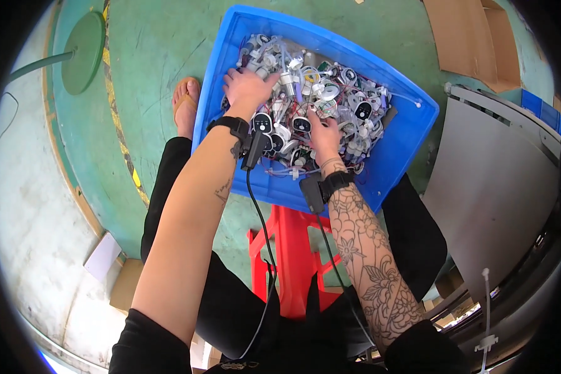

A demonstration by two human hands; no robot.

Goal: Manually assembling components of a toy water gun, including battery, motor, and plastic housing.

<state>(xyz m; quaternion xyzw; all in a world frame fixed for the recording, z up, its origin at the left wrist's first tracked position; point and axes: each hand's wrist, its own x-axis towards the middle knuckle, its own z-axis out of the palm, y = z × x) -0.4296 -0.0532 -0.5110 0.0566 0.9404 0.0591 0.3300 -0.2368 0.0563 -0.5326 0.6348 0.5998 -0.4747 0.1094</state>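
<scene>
A blue plastic bin [411, 134] holds a heap of small white device parts [355, 134], with clear tubing, thin wires and oval black-faced units among them. My left hand [248, 90] lies on the heap's left side, thumb and fingers spread, with nothing visible in its grasp. Near the middle of the heap, my right hand [325, 137] reaches in. One finger is stretched out and the others bend down among the parts, partly hidden, so what they hold cannot be made out. An oval black-faced unit [301, 124] lies just left of the right hand.
Beneath the bin's near edge stands a red plastic stool [293, 262]. A grey metal panel [486, 181] rises at the right, below an opened cardboard box [474, 43]. A round green base with a pole [84, 53] is at far left. Cables hang from both wrist straps.
</scene>
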